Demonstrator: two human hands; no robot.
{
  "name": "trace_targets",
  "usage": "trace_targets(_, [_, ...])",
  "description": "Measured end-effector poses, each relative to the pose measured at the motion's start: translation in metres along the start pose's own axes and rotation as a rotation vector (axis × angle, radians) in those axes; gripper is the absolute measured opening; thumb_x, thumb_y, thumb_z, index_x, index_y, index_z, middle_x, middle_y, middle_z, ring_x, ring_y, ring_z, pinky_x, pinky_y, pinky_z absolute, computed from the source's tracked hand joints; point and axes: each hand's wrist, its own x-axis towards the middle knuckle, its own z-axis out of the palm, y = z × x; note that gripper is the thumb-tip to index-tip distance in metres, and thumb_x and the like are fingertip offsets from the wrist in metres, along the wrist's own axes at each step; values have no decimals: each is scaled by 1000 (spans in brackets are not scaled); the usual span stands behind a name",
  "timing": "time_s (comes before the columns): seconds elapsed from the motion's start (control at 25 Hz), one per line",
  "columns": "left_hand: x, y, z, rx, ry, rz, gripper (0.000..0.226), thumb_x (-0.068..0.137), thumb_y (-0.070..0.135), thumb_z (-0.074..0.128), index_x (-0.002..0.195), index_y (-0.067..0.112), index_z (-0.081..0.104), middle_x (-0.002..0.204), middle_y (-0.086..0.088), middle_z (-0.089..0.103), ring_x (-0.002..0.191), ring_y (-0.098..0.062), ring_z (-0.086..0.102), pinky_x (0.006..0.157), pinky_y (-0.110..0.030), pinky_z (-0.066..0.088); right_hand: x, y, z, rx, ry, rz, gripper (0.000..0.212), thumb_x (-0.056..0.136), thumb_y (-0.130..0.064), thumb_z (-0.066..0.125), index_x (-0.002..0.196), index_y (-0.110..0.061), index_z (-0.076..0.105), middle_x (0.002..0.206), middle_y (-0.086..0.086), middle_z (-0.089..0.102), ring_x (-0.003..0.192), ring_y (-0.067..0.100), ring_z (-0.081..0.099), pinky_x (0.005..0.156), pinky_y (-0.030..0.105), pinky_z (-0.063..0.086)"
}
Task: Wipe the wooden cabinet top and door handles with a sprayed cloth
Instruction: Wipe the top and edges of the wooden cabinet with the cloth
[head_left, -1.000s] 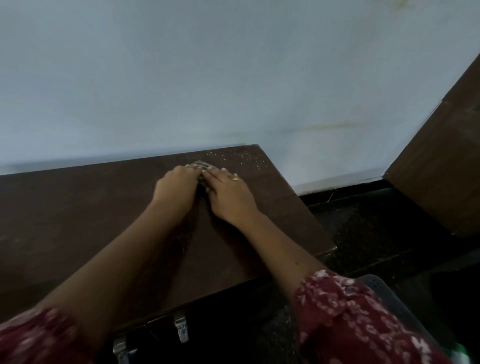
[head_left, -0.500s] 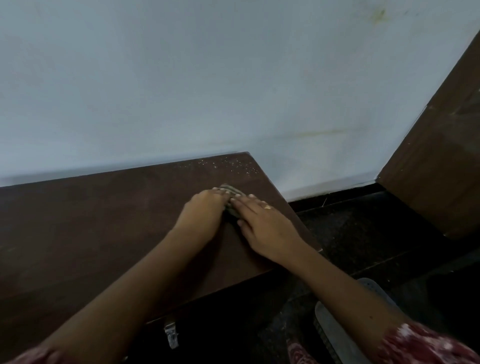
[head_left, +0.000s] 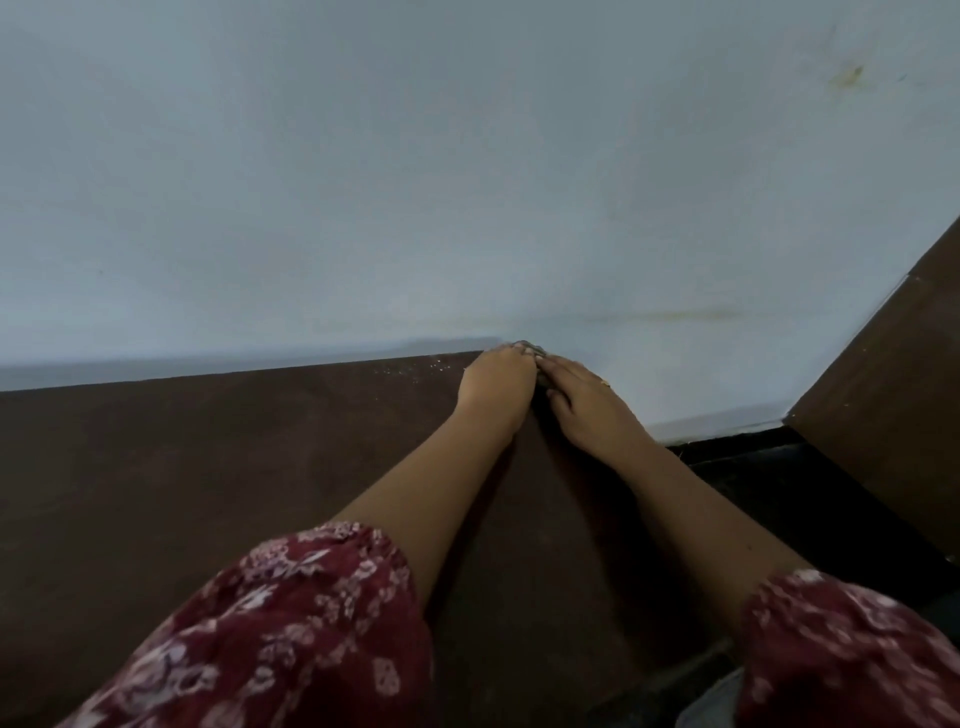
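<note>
Where the room fills most of the view, a pale blue-grey wall (head_left: 467, 182) rises behind everything, marked by a small yellowish stain (head_left: 847, 77) near its upper right and a faint yellowish streak lower down on the right. Below it spreads the dark brown wooden cabinet top (head_left: 208, 467), its far edge meeting the wall. At the far right a brown wooden panel (head_left: 893, 395) slants down toward a dark floor (head_left: 810, 499). Two forearms reach from the bottom of the view across the cabinet top to its far right corner, each coming out of a dark red sleeve (head_left: 291, 634) printed with pale flowers.

The left hand (head_left: 496, 382) lies palm down at that corner, fingers extended together and pressed flat. The right hand (head_left: 584, 402) lies palm down just beside it, its fingers also stretched out flat and angled toward the left hand so the fingertips of both meet. Between and beneath those fingertips a small grey-green bit of cloth (head_left: 530, 347) shows, right at the corner against the wall; both hands press down on it rather than pinch it, and most of it is hidden. A small gold ring (head_left: 604, 383) sits on a right finger. Pale specks (head_left: 410, 370) dot the wood just left of the left hand.
</note>
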Motion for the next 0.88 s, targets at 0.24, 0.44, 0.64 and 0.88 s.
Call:
trace_targets(0.24, [2, -45, -14, 101, 20, -107, 38, 96, 1, 35, 130, 5, 51, 131, -15, 57, 119, -31, 56, 96, -36, 47, 44, -32, 22, -2, -25, -99, 49, 90, -6, 38, 138, -13, 38, 147, 9, 42, 134, 25, 38, 114, 36, 28])
trace_targets(0.44, [-52, -111, -36, 228, -28, -209, 40, 96, 5, 36, 132, 10, 50, 128, -17, 58, 116, -35, 57, 93, -40, 46, 41, -112, 57, 26, -7, -234, 50, 87, -9, 45, 137, -9, 40, 145, 14, 43, 132, 32, 40, 113, 40, 27])
trace_targets(0.64, [-99, -126, -44, 374, -88, -237, 39, 94, 13, 41, 130, 19, 51, 123, -7, 62, 109, -27, 62, 86, -34, 51, 9, -137, 63, 22, -88, -378, 49, 93, -17, 42, 140, -9, 34, 150, 13, 35, 138, 36, 31, 112, 49, 28])
trace_targets(0.88, [-63, -100, -38, 344, -79, -166, 31, 94, 10, 39, 118, 11, 58, 117, -13, 63, 108, -30, 60, 87, -36, 48, 20, -90, 43, -48, -105, -337, 50, 92, -20, 41, 142, -15, 32, 152, 6, 33, 141, 26, 29, 113, 43, 30])
